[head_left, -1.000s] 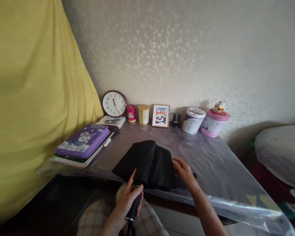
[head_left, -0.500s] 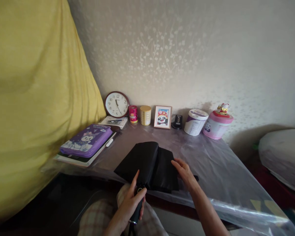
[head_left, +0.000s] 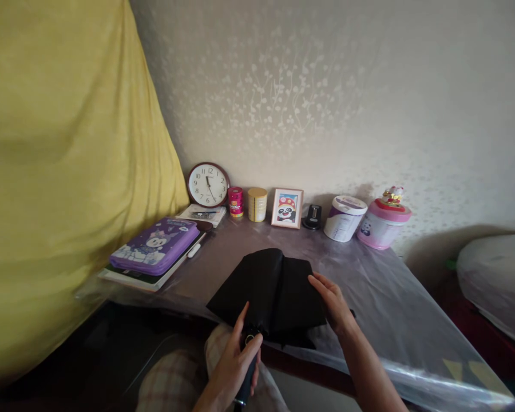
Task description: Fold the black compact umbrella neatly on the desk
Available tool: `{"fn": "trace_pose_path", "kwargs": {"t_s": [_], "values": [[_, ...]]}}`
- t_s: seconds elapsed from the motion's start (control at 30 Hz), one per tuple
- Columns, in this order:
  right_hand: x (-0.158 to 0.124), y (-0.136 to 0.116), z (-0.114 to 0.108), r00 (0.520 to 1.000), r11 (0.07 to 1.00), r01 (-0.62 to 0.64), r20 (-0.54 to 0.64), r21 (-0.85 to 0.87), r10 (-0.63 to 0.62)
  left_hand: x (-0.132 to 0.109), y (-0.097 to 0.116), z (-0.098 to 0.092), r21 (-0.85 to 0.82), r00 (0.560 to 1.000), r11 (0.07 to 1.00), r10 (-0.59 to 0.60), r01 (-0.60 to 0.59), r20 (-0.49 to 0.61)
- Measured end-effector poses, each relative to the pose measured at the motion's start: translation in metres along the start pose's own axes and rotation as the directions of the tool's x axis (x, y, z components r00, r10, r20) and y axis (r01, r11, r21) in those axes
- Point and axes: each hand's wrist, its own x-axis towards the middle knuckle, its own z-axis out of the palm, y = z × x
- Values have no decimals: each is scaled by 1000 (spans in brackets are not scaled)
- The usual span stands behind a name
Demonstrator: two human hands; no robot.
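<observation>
A black folding umbrella (head_left: 261,286), closed but with its cloth panels loose and fanned out, rests over the front edge of the table. My left hand (head_left: 238,360) is wrapped round its dark handle, the thumb lying near the round button. At the umbrella's right side, my right hand (head_left: 331,297) pinches the edge of a cloth panel between thumb and fingers. The thumb of that hand is partly hidden behind the fabric. A small dark strap end pokes out beyond my right wrist.
Plastic film covers the table (head_left: 395,309). Along the wall stand a clock (head_left: 208,184), a pink can (head_left: 236,202), a yellow-lidded can (head_left: 257,205), a framed panda picture (head_left: 287,208), a white tub (head_left: 345,218) and a pink tub (head_left: 381,224). A purple case (head_left: 157,246) lies left.
My right hand has drawn the cloth panel a little to the right, spreading it wider. My left hand keeps its hold on the handle. The whole view has shifted slightly.
</observation>
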Motion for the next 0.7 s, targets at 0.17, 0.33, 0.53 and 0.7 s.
{"fn": "trace_pose_path", "kwargs": {"t_s": [0.17, 0.33, 0.53, 0.7], "values": [[2, -17, 17, 999, 999, 29, 25, 25, -29, 1, -9, 4, 52, 999, 998, -25, 24, 21], [13, -19, 38, 997, 998, 42, 57, 47, -45, 0, -12, 1, 166, 999, 986, -16, 10, 33], [24, -10, 62, 998, 997, 48, 38, 64, -50, 2, -17, -4, 303, 999, 953, 26, -18, -22], [30, -1, 83, 997, 998, 69, 29, 1, -69, 7, -26, -5, 409, 989, 904, 145, -127, -13]]}}
